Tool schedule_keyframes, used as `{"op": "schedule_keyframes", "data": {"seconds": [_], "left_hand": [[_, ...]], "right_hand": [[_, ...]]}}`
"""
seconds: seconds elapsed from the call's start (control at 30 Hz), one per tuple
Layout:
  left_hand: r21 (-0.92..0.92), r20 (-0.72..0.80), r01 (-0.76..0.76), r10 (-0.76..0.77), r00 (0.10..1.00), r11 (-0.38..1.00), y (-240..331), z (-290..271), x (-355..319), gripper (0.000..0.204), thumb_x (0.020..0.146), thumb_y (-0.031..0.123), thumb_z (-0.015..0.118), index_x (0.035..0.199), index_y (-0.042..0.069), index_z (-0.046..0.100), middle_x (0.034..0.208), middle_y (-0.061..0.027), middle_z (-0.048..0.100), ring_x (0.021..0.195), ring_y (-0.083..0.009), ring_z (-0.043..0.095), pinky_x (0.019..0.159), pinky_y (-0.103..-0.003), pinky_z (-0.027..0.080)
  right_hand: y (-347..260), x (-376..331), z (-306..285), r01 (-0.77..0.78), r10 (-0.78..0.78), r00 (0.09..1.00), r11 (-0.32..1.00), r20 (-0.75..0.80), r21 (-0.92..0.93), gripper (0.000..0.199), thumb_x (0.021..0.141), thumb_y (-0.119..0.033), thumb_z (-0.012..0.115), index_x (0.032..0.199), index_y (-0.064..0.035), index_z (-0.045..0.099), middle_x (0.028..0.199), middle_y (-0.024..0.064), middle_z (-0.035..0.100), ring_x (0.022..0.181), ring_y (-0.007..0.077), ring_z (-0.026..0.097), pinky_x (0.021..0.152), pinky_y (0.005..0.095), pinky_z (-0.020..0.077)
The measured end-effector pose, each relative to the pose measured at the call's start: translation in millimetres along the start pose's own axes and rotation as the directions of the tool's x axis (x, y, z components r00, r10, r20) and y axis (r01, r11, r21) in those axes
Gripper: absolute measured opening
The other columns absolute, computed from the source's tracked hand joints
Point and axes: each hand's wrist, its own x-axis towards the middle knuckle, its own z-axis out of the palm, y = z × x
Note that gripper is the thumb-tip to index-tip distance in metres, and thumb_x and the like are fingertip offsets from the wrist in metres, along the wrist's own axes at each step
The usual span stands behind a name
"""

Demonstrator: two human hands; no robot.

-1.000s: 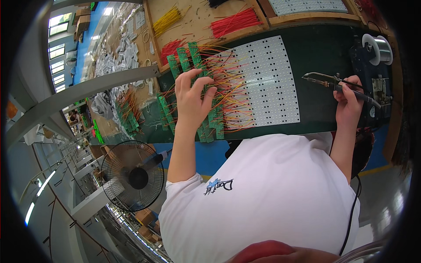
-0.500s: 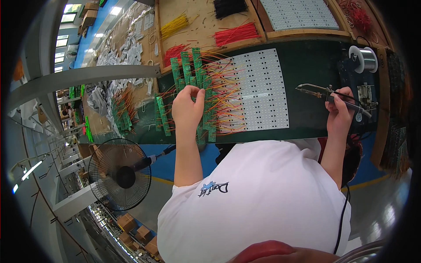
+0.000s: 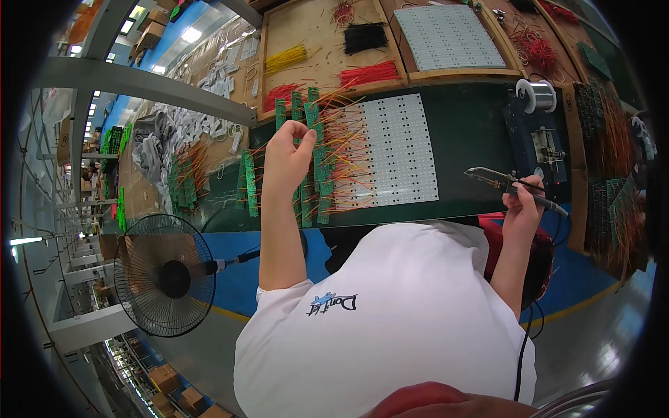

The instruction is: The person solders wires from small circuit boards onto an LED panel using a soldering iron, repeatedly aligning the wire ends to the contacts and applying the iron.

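**A:** Which step is this?

**B:** Wiring work, I'd judge, in a pause between joints. The left hand [image 3: 284, 159] has thumb and forefinger pinched narrow on the top end of a green strip [image 3: 296, 115]. The other fingers are curled over the row of strips beneath the palm. The right hand [image 3: 524, 203] is closed around the handle of a soldering iron [image 3: 509, 182]. It holds the iron in the air, well apart from the strips, with the tip pointing toward the left hand.

**A:** What does the next move call for?

**B:** Probably bringing the tip across to the spot just beyond the left fingertips, while that pinch keeps the strip steady. The wires [image 3: 348, 143] are crowded there, so the tip needs a careful line in.

**A:** How do the strips look?

**B:** They are narrow, green and stand side by side on the dark mat [image 3: 467, 132]. Red, orange and yellow wires fan out from the thumb side of the left hand over a white dotted panel [image 3: 397, 150]. Whether any joint is finished is too small to tell.
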Motion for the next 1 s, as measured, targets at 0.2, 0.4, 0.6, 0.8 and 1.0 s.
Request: {"op": "schedule_keyframes", "data": {"seconds": [0.2,0.4,0.6,0.8,1.0], "left_hand": [[0.054,0.128,0.094,-0.100,0.987,0.994,-9,23,44,0.022,0.093,0.022,0.066,0.096,0.001,0.062,0.081,-0.0082,0.067,0.073,-0.0174,0.066,0.067,-0.033,0.051],[0.370,0.061,0.009,-0.034,0.998,0.929,-12,29,67,0.028,0.088,0.025,0.070,0.102,0.001,0.064,0.089,-0.0113,0.068,0.087,-0.0243,0.066,0.079,-0.038,0.052],[0.388,0.256,-0.357,0.273,0.927,0.849,0,43,122,0.021,0.085,0.021,0.072,0.099,0.007,0.068,0.098,-0.0095,0.068,0.093,-0.0285,0.066,0.082,-0.040,0.052],[0.522,0.312,-0.369,0.230,0.922,0.769,3,34,126,0.022,0.085,0.026,0.073,0.093,0.006,0.068,0.095,-0.0091,0.068,0.090,-0.0276,0.066,0.079,-0.041,0.052],[0.552,0.087,0.023,-0.086,0.993,0.834,-8,35,96,0.034,0.088,0.042,0.069,0.091,0.008,0.072,0.082,-0.0076,0.065,0.082,-0.0245,0.066,0.074,-0.039,0.052]], "right_hand": [[6,-12,-12,0.014,-0.014,0.999,1.000,-0.040,0.004,0.010,0.086,-0.006,0.061,0.093,-0.0053,0.053,0.069,0.0040,0.058,0.057,0.0108,0.054,0.056,0.0252,0.0446],[14,0,3,-0.047,0.045,0.998,0.998,-0.037,-0.041,0.011,0.086,-0.006,0.062,0.091,-0.0059,0.052,0.069,0.0034,0.057,0.057,0.0097,0.053,0.055,0.0242,0.0436],[5,33,39,-0.052,0.052,0.999,0.998,0.013,-0.036,0.013,0.082,-0.003,0.062,0.089,-0.0051,0.051,0.075,0.0043,0.055,0.061,0.0103,0.050,0.055,0.0240,0.0399],[0,66,64,0.001,0.003,0.997,0.999,0.083,-0.048,0.015,0.081,-0.003,0.063,0.089,-0.0049,0.050,0.077,0.0054,0.054,0.065,0.0107,0.050,0.057,0.0225,0.0401],[18,86,78,-0.020,0.023,0.995,0.999,0.093,-0.033,0.014,0.082,-0.003,0.063,0.089,-0.0052,0.051,0.077,0.0048,0.055,0.065,0.0104,0.051,0.057,0.0217,0.0405]]}}
